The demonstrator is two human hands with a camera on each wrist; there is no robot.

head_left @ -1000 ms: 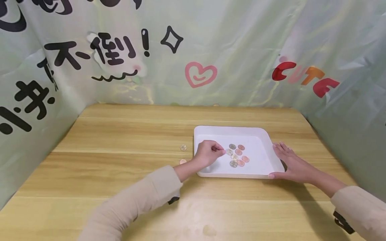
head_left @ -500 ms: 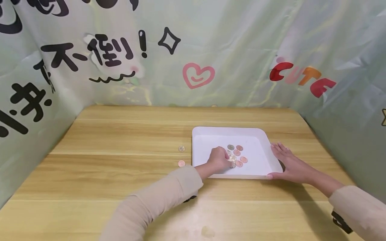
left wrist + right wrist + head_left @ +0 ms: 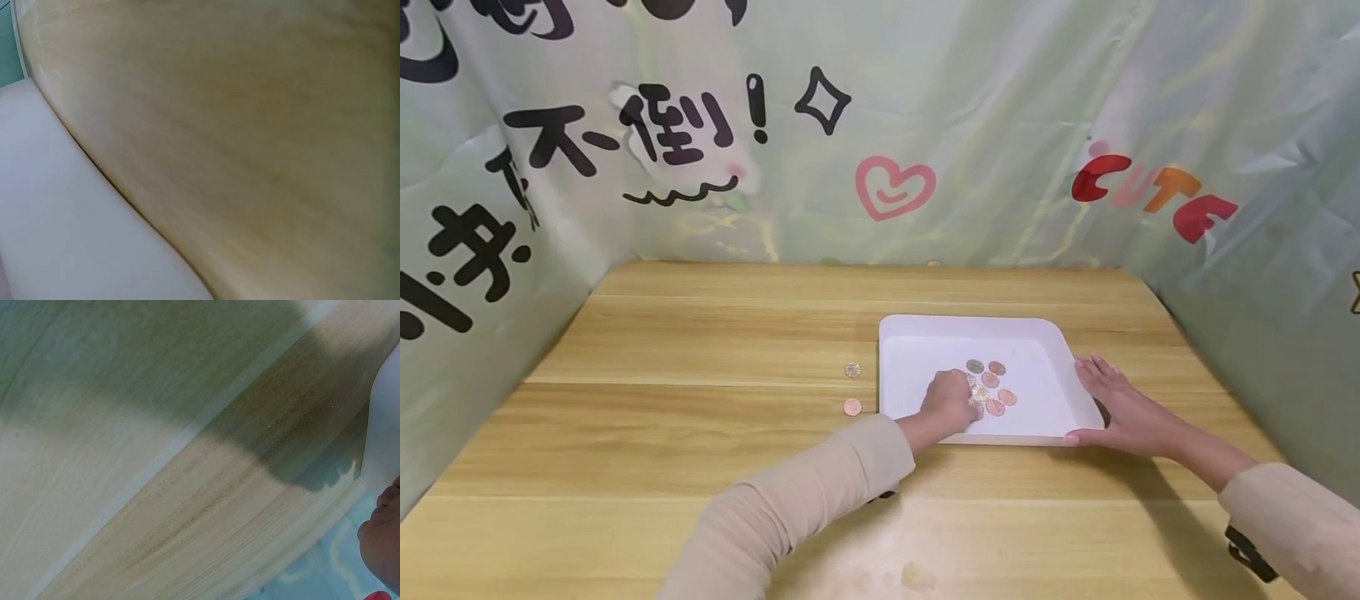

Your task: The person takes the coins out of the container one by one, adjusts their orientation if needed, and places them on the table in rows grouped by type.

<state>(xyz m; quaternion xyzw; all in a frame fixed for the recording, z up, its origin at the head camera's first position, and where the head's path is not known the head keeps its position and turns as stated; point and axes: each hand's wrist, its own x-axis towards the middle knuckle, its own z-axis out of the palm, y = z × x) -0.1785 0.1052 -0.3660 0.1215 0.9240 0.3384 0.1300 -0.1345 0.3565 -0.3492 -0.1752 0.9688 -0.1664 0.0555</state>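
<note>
A shallow white tray (image 3: 917,337) rests on the table, with several coins lying close together near its middle. Among them are copper-coloured ones such as this coin (image 3: 1007,397), a dark silvery coin (image 3: 974,366) and a pale gold coin (image 3: 980,393). My left hand (image 3: 950,400) reaches into the tray, fingers curled and tips down at the left side of the coins, partly covering some; I cannot tell whether it pinches one. My right hand (image 3: 1120,412) rests against the tray's right side, fingers spread and mostly straight, thumb at the front right corner.
Left of the tray, a silvery coin (image 3: 852,369) and a copper coin (image 3: 852,407) lie on the wooden table (image 3: 700,433). A printed cloth (image 3: 1000,125) stands round the back and sides. The left wrist view shows mostly tabletop beside a white surface (image 3: 75,206).
My left hand has moved right and toward the tray's front, from the left of the coins down onto their edge. The right hand stays at the tray's side.
</note>
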